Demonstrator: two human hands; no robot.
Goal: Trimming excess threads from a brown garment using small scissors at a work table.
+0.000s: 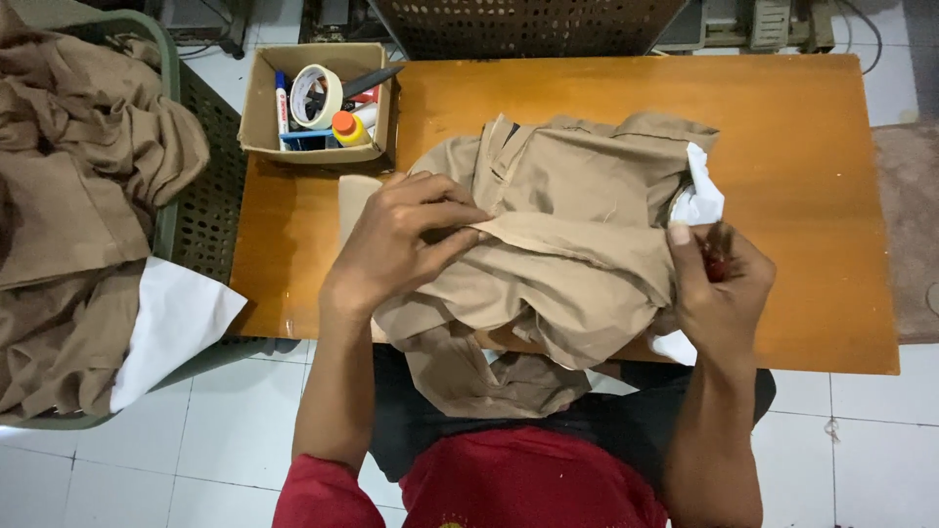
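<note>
**Operator:** Report the position of the garment and both hands.

**Inspector:** The tan garment (567, 244) lies bunched on the near half of the wooden table (812, 147), with its lower folds hanging over the near edge toward the person's lap. The left hand (396, 244) rests on the garment's left side, fingers curled, pinching a folded seam strip that runs rightward across the cloth. The right hand (719, 284) is at the garment's right edge, closed around a small dark red object (716, 262); what that object is cannot be determined. A piece of white paper (699, 196) protrudes from the cloth just above the right hand.

**Operator:** Report surrounding items.

**Inspector:** A cardboard box (264, 108) stands at the far left corner of the table. It contains a roll of tape (315, 93), a marker (282, 98) and an orange-capped bottle (344, 127). Left of the table, a green mesh basket (205, 196) holds a pile of similar tan fabric (68, 196), with a white sheet (171, 323) lying over its near side. The floor is white tile (196, 460).
</note>
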